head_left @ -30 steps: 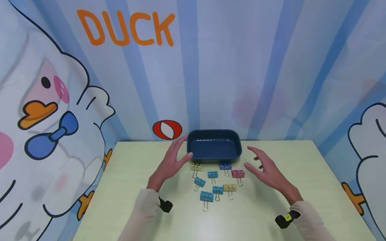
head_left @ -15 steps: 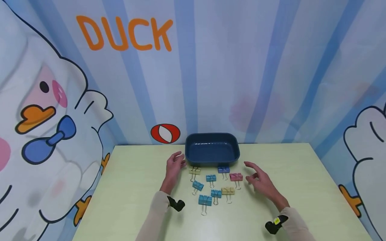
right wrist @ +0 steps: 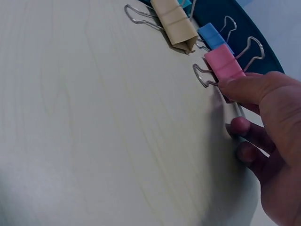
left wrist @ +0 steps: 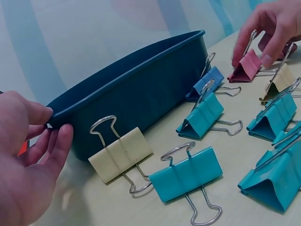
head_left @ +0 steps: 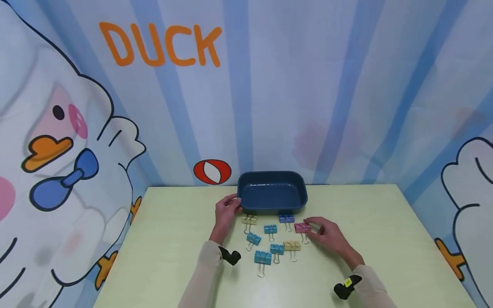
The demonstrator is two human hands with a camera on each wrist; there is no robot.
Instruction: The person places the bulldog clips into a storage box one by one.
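A dark blue rectangular tray stands at the back of the table. My left hand pinches the rim at its left end; the left wrist view shows the thumb on top of that rim and curled fingers against the outer wall. In front of the tray, a pink binder clip sits on the table with its wire handles spread. My right hand has it at its right end, the thumb on the near face and the index finger behind. The other right fingers curl loosely, holding nothing.
Several more binder clips lie before the tray: a dark blue one near its front wall, a cream one by my left hand, a yellowish one, and several teal ones, the largest nearest me. A printed curtain hangs behind.
My left hand has come back to the tray's left end and taken its rim. The right hand has moved left and down to the pink binder clip and pinches it.
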